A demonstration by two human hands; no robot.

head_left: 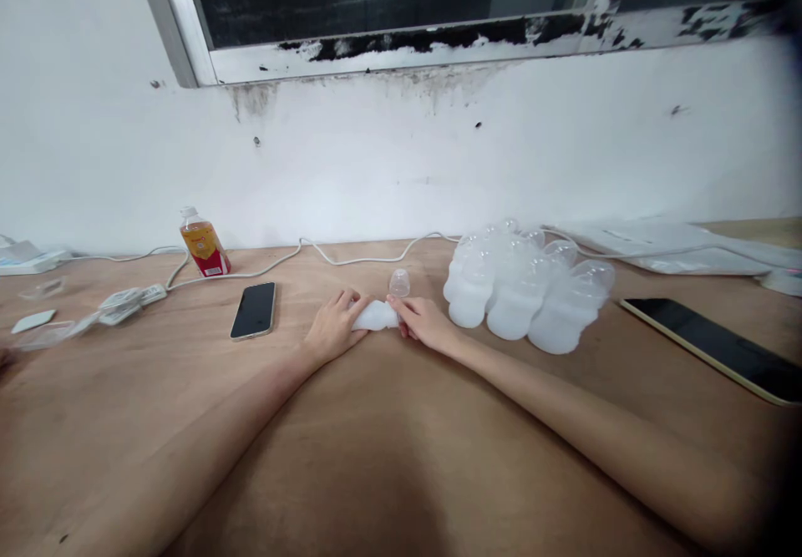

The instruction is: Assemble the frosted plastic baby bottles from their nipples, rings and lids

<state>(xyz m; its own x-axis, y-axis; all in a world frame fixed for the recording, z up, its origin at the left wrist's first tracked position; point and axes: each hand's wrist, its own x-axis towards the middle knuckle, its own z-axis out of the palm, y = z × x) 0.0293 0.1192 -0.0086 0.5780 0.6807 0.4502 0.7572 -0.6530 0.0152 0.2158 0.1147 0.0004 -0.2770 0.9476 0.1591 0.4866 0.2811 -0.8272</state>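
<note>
A milky white baby bottle (374, 316) lies on its side on the table between my hands. Wrapped over its base end is my left hand (337, 323). At the bottle's neck end, my right hand (423, 321) grips with thumb and fingers, which hide the neck. Just beyond the right fingertips a clear domed cap (399, 282) stands on the wood, apart from the bottle. To the right, several similar white bottles with clear domed caps (523, 290) stand upright in a close cluster.
A dark phone (254, 310) and a drink bottle (205, 244) are on the left. A white cable (351, 261) runs along the wall to a power strip (125, 302). On the right lie a larger phone or tablet (714, 344) and plastic bags (677, 246).
</note>
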